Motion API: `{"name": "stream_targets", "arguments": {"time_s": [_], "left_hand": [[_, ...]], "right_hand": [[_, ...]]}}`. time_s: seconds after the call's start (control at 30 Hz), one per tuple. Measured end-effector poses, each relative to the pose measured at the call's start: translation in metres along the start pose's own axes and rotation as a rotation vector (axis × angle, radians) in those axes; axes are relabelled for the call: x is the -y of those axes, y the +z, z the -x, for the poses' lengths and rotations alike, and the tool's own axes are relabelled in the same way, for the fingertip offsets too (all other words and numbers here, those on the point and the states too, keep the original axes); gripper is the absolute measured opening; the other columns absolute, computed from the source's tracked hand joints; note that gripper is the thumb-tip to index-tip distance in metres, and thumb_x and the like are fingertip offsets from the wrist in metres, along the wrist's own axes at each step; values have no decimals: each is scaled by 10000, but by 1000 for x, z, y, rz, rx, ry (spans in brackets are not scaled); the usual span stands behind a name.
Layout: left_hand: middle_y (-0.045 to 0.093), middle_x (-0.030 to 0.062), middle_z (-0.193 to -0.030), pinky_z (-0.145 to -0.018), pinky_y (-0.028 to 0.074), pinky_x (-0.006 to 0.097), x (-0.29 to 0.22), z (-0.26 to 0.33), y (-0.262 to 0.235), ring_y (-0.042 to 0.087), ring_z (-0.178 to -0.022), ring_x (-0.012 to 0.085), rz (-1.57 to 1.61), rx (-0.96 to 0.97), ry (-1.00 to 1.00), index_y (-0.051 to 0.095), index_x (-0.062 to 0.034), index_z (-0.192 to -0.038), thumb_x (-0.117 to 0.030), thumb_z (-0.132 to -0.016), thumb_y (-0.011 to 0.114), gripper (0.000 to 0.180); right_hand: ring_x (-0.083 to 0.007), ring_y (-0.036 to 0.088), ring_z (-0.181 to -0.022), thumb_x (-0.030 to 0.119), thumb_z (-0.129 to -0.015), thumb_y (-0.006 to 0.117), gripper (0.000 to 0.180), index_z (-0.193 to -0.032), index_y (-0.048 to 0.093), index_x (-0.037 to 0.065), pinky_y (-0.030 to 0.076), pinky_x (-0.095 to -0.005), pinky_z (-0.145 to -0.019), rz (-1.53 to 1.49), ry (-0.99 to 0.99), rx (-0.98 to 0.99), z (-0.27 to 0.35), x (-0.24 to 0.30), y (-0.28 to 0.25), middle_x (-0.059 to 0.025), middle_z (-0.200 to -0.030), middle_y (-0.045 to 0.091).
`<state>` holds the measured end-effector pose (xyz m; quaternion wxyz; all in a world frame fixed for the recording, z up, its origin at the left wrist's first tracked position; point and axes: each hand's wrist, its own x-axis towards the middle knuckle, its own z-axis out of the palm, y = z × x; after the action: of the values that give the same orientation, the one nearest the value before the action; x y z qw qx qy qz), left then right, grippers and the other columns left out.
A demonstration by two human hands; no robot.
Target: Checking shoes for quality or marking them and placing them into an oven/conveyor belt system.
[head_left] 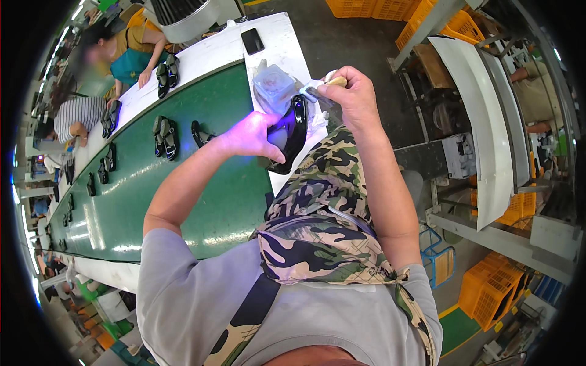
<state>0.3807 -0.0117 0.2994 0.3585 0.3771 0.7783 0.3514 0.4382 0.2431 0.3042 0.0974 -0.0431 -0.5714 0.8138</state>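
My left hand (251, 137) grips a black shoe sole (292, 129) and holds it tilted over the white table edge (278, 46). Violet light falls on that hand and on the sole. My right hand (353, 91) is closed around a small brush with a wooden handle (329, 83), its tip at the sole's upper end. A clear plastic container (273, 87) stands just beyond the sole. A camouflage apron (320, 213) covers my lap.
A green conveyor belt (134, 201) runs to the left with pairs of black soles (165, 135) on it. Other people (125, 52) work along its far side. A dark phone (252, 41) lies on the white table. Orange crates (497, 287) and a metal frame stand right.
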Motion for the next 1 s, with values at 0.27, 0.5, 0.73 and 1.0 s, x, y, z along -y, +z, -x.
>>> {"name": "stream_targets", "arguments": {"time_s": [0.27, 0.5, 0.73, 1.0], "left_hand": [[694, 40, -986, -832, 513, 305, 25, 6, 9, 618, -888, 126, 430, 76, -25, 645, 8, -1124, -204, -656, 905, 576], [684, 36, -1087, -913, 495, 295, 22, 15, 23, 630, -962, 132, 839, 27, -51, 600, 14, -1240, -121, -715, 841, 594], [710, 41, -957, -854, 522, 298, 30, 24, 23, 669, -858, 146, 1052, -54, -117, 667, -7, -1104, -167, -756, 796, 404], [706, 56, -959, -850, 539, 321, 36, 36, 19, 684, -868, 164, 1180, -166, -203, 649, -13, -1100, -225, -791, 773, 394]], "right_hand": [[-64, 570, -713, -15, -737, 772, 165, -767, 615, 26, 468, -228, -640, 132, -119, -5, -12, -13, 8, -14, -794, 648], [-89, 591, -751, -23, -748, 753, 171, -774, 594, 33, 491, -247, -680, 285, -134, 44, -18, -23, 14, -35, -815, 656], [-90, 605, -787, -46, -758, 743, 196, -767, 569, 43, 507, -247, -716, 419, -82, 119, -21, -25, 31, -41, -841, 653], [-60, 555, -724, -44, -752, 749, 206, -761, 562, 43, 489, -232, -676, 405, -71, 188, -28, -33, 52, 1, -778, 611]]}}
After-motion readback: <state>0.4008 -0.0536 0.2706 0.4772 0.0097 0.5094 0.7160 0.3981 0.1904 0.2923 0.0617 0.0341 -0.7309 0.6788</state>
